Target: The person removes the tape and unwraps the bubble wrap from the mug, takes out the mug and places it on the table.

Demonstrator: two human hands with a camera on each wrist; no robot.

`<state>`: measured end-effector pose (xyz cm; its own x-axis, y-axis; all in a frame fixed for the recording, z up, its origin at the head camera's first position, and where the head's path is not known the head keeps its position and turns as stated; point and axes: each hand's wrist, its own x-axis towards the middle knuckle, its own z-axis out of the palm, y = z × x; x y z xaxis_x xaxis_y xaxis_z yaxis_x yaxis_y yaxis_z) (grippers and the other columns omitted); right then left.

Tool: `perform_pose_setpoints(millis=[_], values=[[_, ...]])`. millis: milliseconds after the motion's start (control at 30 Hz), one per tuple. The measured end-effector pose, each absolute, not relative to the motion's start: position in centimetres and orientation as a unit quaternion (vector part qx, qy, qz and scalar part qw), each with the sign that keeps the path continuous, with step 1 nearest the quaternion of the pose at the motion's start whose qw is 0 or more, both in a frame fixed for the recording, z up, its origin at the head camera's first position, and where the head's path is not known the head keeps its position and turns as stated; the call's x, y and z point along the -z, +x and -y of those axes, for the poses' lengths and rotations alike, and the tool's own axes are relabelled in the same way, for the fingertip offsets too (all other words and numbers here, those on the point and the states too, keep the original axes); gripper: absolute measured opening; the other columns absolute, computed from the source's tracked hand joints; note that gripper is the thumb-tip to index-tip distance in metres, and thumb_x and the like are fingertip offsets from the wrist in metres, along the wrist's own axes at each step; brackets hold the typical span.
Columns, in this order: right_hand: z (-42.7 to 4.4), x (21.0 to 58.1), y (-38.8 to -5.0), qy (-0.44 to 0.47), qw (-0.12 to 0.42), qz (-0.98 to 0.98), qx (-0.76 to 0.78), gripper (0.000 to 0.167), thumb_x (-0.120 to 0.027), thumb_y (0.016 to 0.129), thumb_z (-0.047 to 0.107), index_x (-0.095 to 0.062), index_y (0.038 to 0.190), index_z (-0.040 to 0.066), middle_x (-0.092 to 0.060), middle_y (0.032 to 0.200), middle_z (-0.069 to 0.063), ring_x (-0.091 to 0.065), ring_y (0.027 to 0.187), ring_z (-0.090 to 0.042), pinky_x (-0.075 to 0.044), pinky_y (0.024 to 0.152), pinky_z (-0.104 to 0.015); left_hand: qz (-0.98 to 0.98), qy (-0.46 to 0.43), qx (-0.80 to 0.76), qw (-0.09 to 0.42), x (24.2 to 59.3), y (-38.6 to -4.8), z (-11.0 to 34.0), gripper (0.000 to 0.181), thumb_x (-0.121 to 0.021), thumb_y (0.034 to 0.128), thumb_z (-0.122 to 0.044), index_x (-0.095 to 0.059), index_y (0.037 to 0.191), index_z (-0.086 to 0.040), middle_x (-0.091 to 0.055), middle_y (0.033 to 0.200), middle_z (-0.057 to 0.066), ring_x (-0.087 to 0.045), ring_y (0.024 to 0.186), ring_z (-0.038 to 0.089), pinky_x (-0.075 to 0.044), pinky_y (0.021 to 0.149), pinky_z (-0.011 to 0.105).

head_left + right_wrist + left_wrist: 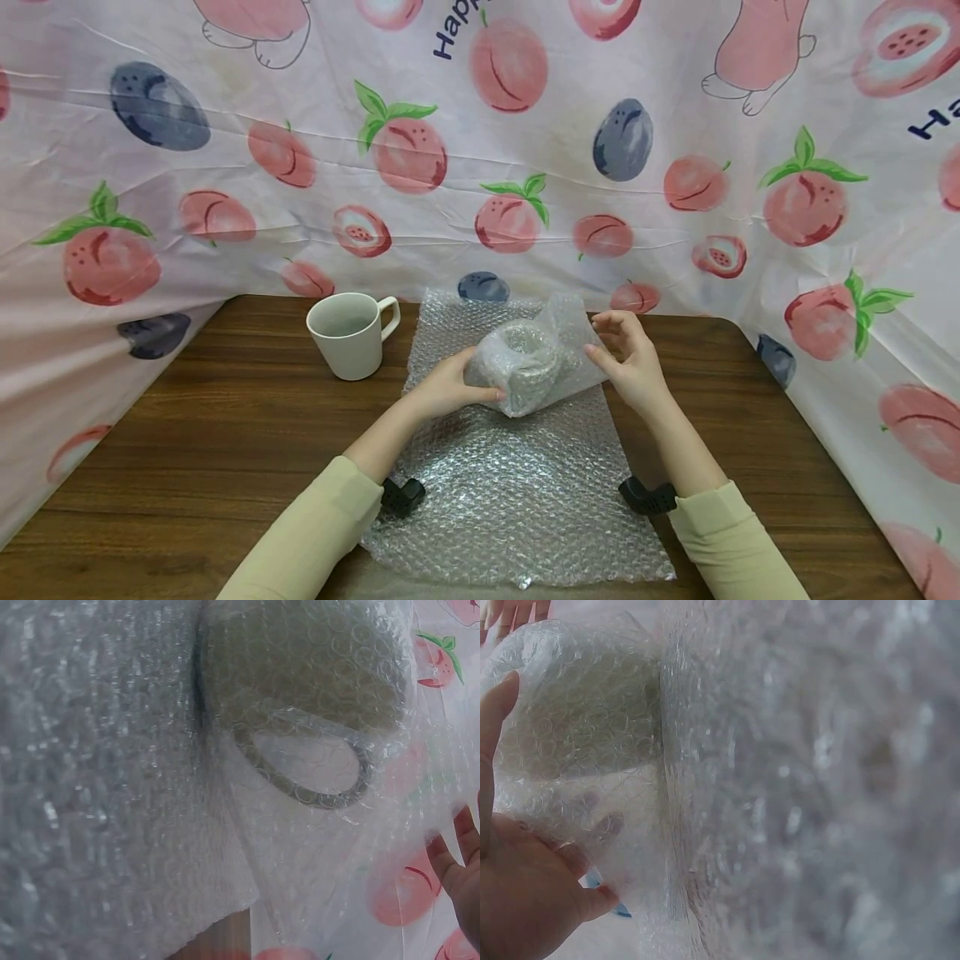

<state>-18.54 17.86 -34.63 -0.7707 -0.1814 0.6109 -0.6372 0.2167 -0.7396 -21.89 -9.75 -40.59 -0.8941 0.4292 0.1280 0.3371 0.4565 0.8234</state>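
On the flat sheet of bubble wrap [517, 492] stands a mug wrapped in bubble wrap [528, 367]. Through the wrap its body and curved handle [330, 796] show in the right wrist view. My left hand [450, 387] holds the wrapped mug from its left side, thumb [496, 701] and fingers around it. To the right, a loose flap of the wrap [577, 367] sticks out past the handle. My right hand [633, 362] is beside this flap, fingers loosely bent and spread, thumb at its edge.
A plain white mug [348, 340] stands on the brown wooden table [225, 450] left of the sheet, its handle toward the right. Behind and at both sides hangs a curtain [420, 250] printed with peaches.
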Motion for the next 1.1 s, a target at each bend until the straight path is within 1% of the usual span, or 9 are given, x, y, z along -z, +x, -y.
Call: perform_pose_setpoints(millis=[100,267,400,567,667,700,867,1000,1100], values=[[-17.8,34.7,-18.1,0.261,0.204,0.766,-0.551,0.031,-0.063,0.083,-0.016,-0.048,0.109,-0.018,-0.048,0.11,-0.025,-0.048,0.104,-0.029,-0.038,0.092,-0.054,-0.851,0.225,-0.471,0.049,40.6,-21.9,9.8,0.084,-0.079,0.0781,-0.037,-0.038,0.146,-0.009,-0.047,0.141,0.009,-0.039,0.131,0.029,-0.03,0.106,0.05],[-17.6,35.1,-17.7,0.262,0.222,0.777,-0.528,0.026,-0.066,0.081,-0.015,-0.053,0.104,-0.016,-0.05,0.105,-0.025,-0.045,0.096,-0.039,-0.038,0.084,-0.051,-0.853,0.227,-0.468,0.053,40.5,-21.9,9.8,0.087,-0.079,0.0782,-0.038,-0.035,0.148,-0.008,-0.043,0.144,0.01,-0.036,0.134,0.029,-0.029,0.106,0.05],[-17.5,35.4,-17.4,0.267,0.239,0.776,-0.519,0.024,-0.068,0.079,-0.015,-0.056,0.1,-0.013,-0.052,0.102,-0.022,-0.046,0.092,-0.037,-0.039,0.078,-0.044,-0.854,0.224,-0.466,0.057,40.5,-21.9,9.8,0.09,-0.079,0.0775,-0.039,-0.033,0.148,-0.008,-0.041,0.146,0.01,-0.033,0.135,0.029,-0.028,0.107,0.05],[-17.3,35.7,-17.0,0.274,0.252,0.778,-0.505,0.023,-0.07,0.077,-0.016,-0.06,0.098,-0.01,-0.055,0.098,-0.021,-0.048,0.085,-0.038,-0.042,0.073,-0.037,-0.857,0.219,-0.463,0.061,40.4,-21.9,9.9,0.095,-0.079,0.0769,-0.042,-0.03,0.149,-0.006,-0.036,0.149,0.012,-0.029,0.137,0.03,-0.026,0.108,0.05],[-17.2,35.8,-16.7,0.275,0.246,0.79,-0.49,0.026,-0.072,0.077,-0.013,-0.061,0.1,-0.011,-0.057,0.098,-0.024,-0.05,0.084,-0.039,-0.044,0.072,-0.036,-0.857,0.218,-0.464,0.062,40.5,-22.0,9.9,0.094,-0.08,0.0768,-0.041,-0.031,0.149,-0.006,-0.037,0.148,0.012,-0.03,0.137,0.03,-0.027,0.108,0.05],[-17.2,35.9,-16.6,0.274,0.243,0.795,-0.483,0.027,-0.072,0.077,-0.012,-0.061,0.102,-0.011,-0.058,0.1,-0.025,-0.051,0.085,-0.038,-0.044,0.072,-0.034,-0.855,0.218,-0.466,0.063,40.5,-22.0,9.9,0.093,-0.08,0.0766,-0.04,-0.032,0.149,-0.007,-0.039,0.147,0.011,-0.032,0.136,0.03,-0.028,0.107,0.05],[-17.0,36.0,-16.3,0.28,0.229,0.813,-0.457,0.039,-0.076,0.076,-0.007,-0.061,0.111,-0.011,-0.059,0.11,-0.027,-0.055,0.096,-0.04,-0.047,0.08,-0.038,-0.85,0.225,-0.472,0.066,40.5,-22.0,10.1,0.089,-0.08,0.0766,-0.038,-0.035,0.148,-0.01,-0.043,0.144,0.008,-0.037,0.133,0.027,-0.031,0.106,0.048],[-16.7,36.2,-16.1,0.278,0.209,0.823,-0.448,0.05,-0.078,0.075,-0.005,-0.057,0.119,-0.013,-0.056,0.121,-0.027,-0.053,0.109,-0.043,-0.045,0.091,-0.047,-0.842,0.236,-0.48,0.073,40.5,-22.3,10.4,0.085,-0.079,0.0788,-0.036,-0.036,0.147,-0.009,-0.044,0.143,0.01,-0.039,0.131,0.029,-0.032,0.105,0.048],[-17.0,37.5,-17.0,0.267,0.185,0.835,-0.444,0.061,-0.08,0.075,0.003,-0.053,0.13,-0.007,-0.051,0.132,-0.023,-0.046,0.122,-0.039,-0.039,0.098,-0.053,-0.835,0.24,-0.49,0.08,40.3,-22.4,10.6,0.081,-0.075,0.083,-0.036,-0.035,0.147,-0.007,-0.043,0.143,0.014,-0.039,0.131,0.032,-0.032,0.105,0.049]])
